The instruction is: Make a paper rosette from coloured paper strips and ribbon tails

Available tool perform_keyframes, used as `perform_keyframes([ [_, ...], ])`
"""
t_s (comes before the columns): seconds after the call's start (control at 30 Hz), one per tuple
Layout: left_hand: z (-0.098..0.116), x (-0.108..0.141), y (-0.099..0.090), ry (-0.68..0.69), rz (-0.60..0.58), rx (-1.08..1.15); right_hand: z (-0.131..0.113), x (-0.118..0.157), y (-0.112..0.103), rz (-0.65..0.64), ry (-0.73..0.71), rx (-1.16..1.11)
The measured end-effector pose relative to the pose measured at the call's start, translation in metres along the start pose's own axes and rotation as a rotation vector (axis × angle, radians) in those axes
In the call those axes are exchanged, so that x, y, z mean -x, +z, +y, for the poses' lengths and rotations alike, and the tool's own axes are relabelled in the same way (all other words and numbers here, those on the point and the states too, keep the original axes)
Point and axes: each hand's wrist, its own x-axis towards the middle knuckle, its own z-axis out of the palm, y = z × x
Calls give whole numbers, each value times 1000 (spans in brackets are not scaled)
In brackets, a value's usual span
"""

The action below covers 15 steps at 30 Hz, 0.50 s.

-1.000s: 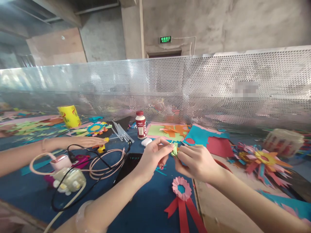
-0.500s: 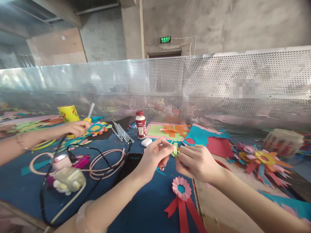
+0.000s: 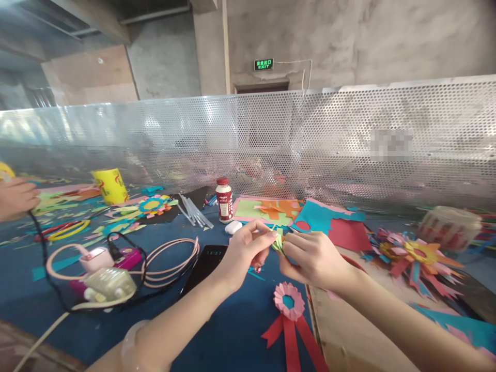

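Note:
In the middle of the head view, a small folded piece of light green paper (image 3: 278, 242) is held up over the blue table. My left hand (image 3: 248, 250) pinches it between thumb and fingers. Close beside it, my right hand (image 3: 310, 257) is closed with its fingers curled at the paper's right edge. A thin grey sliver shows above its fingers; I cannot make out what it is. Below my hands lies a pink paper rosette (image 3: 289, 301) with a blue centre and red paper tails.
A co-worker's hand (image 3: 15, 199) holds a yellow tool with a black cord at the far left. A Costa bottle (image 3: 224, 200), phone (image 3: 203, 266), glue sticks (image 3: 195, 212), plugs with cables (image 3: 110, 284) and a yellow tape roll (image 3: 110, 186) surround me. Paper flowers (image 3: 418, 253) lie right.
The co-worker's hand has moved left with the yellow tool, away from the blue-and-yellow paper flower, and its black cord has shifted. My own hands have barely moved.

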Motion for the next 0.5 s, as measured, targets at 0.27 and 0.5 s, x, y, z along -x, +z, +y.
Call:
perform_keyframes([
  [0.27,0,0,1,12,20,3,1,-1,-2,8,-9,4],
  [0.5,-1,1,1,27,4,22,0,0,-3,6,-28,7],
])
